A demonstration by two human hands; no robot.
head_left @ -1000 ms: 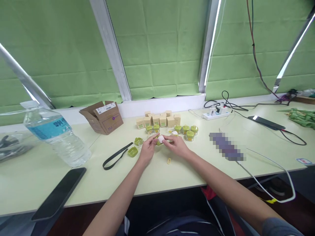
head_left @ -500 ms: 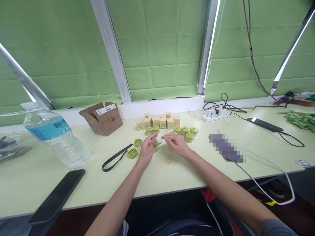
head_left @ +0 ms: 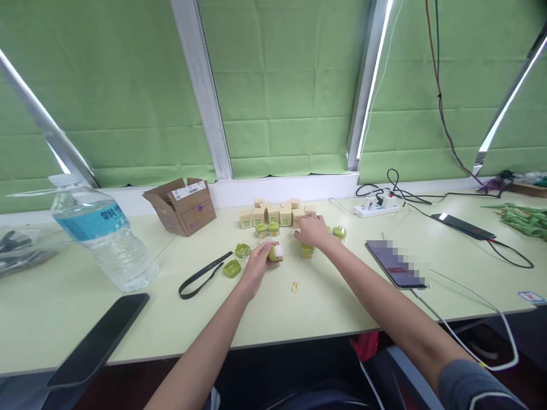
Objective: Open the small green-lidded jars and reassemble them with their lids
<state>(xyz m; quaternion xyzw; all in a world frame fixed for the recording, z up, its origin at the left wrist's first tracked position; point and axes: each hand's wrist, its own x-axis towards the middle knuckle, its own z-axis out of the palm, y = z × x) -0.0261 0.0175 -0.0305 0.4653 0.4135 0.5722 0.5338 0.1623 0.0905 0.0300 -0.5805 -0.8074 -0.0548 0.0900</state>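
Observation:
My left hand [head_left: 257, 265] is closed around a small green lid-like piece [head_left: 273, 254] with a pale pinkish-white insert facing right. My right hand [head_left: 313, 230] reaches among small clear jars with green lids, its fingers curled downward. What those fingers grip, if anything, is hidden. One green-lidded jar [head_left: 306, 251] stands just under this hand, and another jar [head_left: 339, 233] is to its right. Left of my left hand lie an upturned green lid [head_left: 232, 268] and a second green piece [head_left: 242, 250]. A small yellow loop-shaped piece [head_left: 295, 287] rests on the table in front.
Several small tan boxes [head_left: 258, 216] stand behind the jars. An open cardboard box [head_left: 183, 210], a water bottle [head_left: 102, 228], a black strap [head_left: 200, 279] and a phone [head_left: 100, 339] are leftward. To the right lie a tablet-like device [head_left: 391, 262], a power strip [head_left: 376, 209] and cables.
My right hand has moved away from the green piece, rightward and farther back to the jars. A green-lidded jar now shows below it. My left hand keeps its hold.

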